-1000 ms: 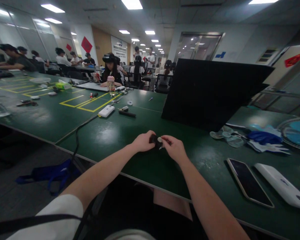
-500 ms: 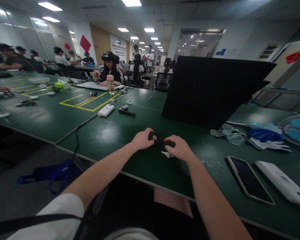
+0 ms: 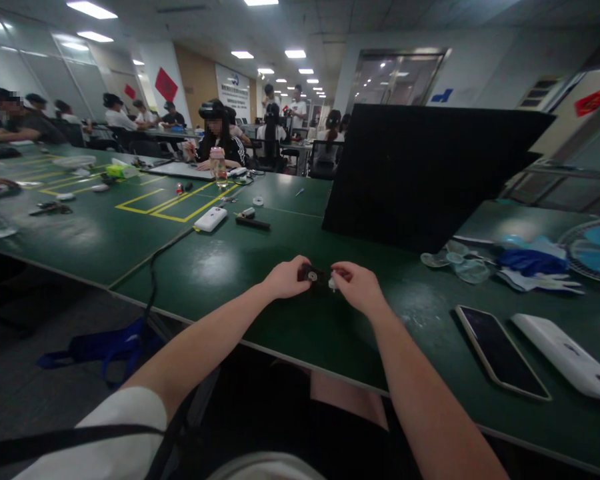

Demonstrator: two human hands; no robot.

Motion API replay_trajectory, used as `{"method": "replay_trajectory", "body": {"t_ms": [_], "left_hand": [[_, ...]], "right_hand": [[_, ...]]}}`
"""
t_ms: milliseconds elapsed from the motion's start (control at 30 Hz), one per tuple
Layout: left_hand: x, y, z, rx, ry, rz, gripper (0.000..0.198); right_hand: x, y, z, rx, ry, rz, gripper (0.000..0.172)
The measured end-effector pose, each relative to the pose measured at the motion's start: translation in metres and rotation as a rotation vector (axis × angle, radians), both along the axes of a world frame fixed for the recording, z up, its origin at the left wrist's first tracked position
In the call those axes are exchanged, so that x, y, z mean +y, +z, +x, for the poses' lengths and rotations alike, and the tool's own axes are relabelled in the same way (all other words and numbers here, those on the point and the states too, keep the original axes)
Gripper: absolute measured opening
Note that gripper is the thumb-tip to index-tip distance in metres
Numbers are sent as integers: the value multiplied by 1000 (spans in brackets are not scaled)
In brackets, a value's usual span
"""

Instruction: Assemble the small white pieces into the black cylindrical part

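Note:
My left hand (image 3: pixel 289 277) is closed round a small black part (image 3: pixel 312 275) with a round metal centre facing me. It is held just above the green table (image 3: pixel 205 293). Close to its right, my right hand (image 3: pixel 359 287) pinches a small white plastic piece (image 3: pixel 332 283) between thumb and fingers. A narrow gap separates the white piece from the black part. The exact shape of both is hard to make out, since fingers cover much of them.
A large black panel (image 3: pixel 425 180) stands behind my hands. To the right lie a phone (image 3: pixel 503 350), a white device (image 3: pixel 567 353), blue and white gloves (image 3: pixel 533 270), clear fan blades (image 3: pixel 463 263) and a fan grille (image 3: pixel 597 247). A white box (image 3: pixel 211 219) and black bar (image 3: pixel 253 223) lie ahead.
My right hand has picked the white piece up off the table and lifted it beside the black part. The left hand keeps its hold, nearly still. The view has shifted slightly.

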State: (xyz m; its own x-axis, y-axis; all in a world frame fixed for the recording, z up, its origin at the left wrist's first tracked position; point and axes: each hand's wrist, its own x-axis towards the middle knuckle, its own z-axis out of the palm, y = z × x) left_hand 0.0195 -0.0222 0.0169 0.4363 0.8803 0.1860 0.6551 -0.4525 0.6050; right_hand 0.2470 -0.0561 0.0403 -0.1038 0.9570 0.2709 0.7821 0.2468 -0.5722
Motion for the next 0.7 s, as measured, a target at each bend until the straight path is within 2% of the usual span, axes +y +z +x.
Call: {"method": "replay_trajectory", "body": {"t_ms": [133,300,433,567,700], "left_hand": [[-2,1,3,30,-16,51,46],[-1,2,5,49,0,66,46],[-1,2,5,58,-14,56,46],[-2,4,5,53,-11,31,44],[-2,4,5,42,-18,39,44]], "right_hand": [[-5,-1,-7,158,7,188,28],[-11,0,-16,89,54,275,25],[-12,2,-17,-39,60,316,22],[-13,3,-15,-20,34,359,24],[-8,0,-13,-71,47,245,22]]}}
